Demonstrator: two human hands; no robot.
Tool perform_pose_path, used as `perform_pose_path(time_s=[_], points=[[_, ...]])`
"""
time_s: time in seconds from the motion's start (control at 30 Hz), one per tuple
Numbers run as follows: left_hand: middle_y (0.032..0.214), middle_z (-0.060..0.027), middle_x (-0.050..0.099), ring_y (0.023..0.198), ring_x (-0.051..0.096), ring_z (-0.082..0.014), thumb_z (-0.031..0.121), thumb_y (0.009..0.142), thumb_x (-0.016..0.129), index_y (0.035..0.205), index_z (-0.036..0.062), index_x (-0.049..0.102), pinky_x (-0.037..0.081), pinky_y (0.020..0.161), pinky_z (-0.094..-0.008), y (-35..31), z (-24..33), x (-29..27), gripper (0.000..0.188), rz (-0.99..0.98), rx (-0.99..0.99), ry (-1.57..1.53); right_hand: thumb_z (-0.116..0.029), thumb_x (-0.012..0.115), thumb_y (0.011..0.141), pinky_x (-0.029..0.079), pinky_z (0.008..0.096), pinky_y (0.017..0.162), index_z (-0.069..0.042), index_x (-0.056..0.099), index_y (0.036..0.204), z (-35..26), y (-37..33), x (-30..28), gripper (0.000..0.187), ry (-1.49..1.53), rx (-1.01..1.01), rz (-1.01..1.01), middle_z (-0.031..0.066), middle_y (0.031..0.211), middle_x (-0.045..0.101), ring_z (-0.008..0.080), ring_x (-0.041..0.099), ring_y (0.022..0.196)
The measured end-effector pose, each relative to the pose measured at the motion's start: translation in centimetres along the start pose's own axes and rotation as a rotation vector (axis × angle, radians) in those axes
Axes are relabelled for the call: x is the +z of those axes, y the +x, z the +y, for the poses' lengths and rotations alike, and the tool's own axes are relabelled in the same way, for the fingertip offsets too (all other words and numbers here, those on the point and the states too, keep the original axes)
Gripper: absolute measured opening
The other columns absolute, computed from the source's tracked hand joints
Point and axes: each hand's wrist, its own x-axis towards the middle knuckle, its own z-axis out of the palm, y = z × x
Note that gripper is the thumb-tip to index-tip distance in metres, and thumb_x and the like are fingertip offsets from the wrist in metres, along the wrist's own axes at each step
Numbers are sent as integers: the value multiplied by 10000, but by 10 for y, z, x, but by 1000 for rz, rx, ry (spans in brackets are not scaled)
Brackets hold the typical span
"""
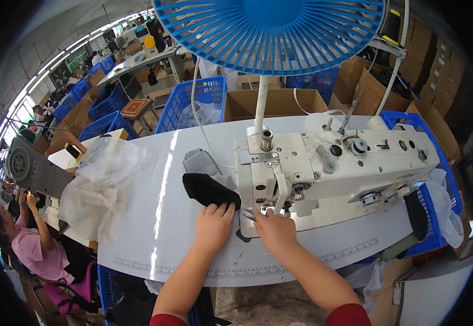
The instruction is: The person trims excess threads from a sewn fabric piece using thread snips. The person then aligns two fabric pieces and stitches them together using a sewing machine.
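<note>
A black padded fabric piece (210,190) lies on the white sewing table, left of the needle area of a white industrial sewing machine (323,163). My left hand (215,224) grips its near right edge, fingers closed and pressed together. Close to the needle, my right hand (274,232) is closed around a small pair of thread snips (249,215), whose metal tips point left toward the black piece. Most of the snips is hidden by the fingers. Behind the black piece lies a grey padded fabric piece (200,162), partly covered by it.
A blue fan (272,32) overhangs the table (133,217). Crumpled translucent plastic (98,190) covers the left end. Blue crates (190,100) and a cardboard box (277,103) stand behind. A co-worker in pink (41,247) sits at the left. A dark piece (414,214) rests at the right edge.
</note>
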Motion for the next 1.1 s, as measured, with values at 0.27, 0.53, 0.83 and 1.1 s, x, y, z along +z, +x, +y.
perform_pose_path(time_s=[0.27, 0.53, 0.83, 1.1], points=[[983, -18, 676, 788, 570, -187, 97, 701, 650, 1020, 95, 681, 455, 702, -332, 1, -1, -2, 320, 25, 13, -23, -241, 665, 806, 502, 374, 468, -125, 587, 1120, -8, 9, 11, 344, -120, 52, -46, 58, 701, 599, 252, 628, 548], [974, -22, 675, 786, 571, -189, 102, 698, 657, 1009, 93, 685, 455, 696, -329, 1, -2, 0, 312, 23, 2, -18, -239, 653, 814, 505, 372, 475, -121, 591, 1119, -13, 10, 4, 333, -131, 69, -72, 59, 702, 606, 251, 630, 548], [967, -26, 679, 780, 574, -190, 105, 685, 653, 1016, 93, 688, 460, 690, -337, 3, -1, -2, 332, -8, 8, -5, -227, 627, 828, 506, 372, 491, -124, 598, 1079, -7, 12, 21, 273, -148, 61, -73, 45, 717, 617, 223, 654, 604], [985, -41, 686, 795, 591, -188, 100, 686, 647, 1013, 86, 686, 474, 714, -341, 1, 0, 1, 329, -2, 10, -22, -95, 569, 806, 560, 423, 613, -120, 586, 1134, -13, 15, 12, 329, -79, 140, -209, 122, 859, 671, 291, 687, 756]])
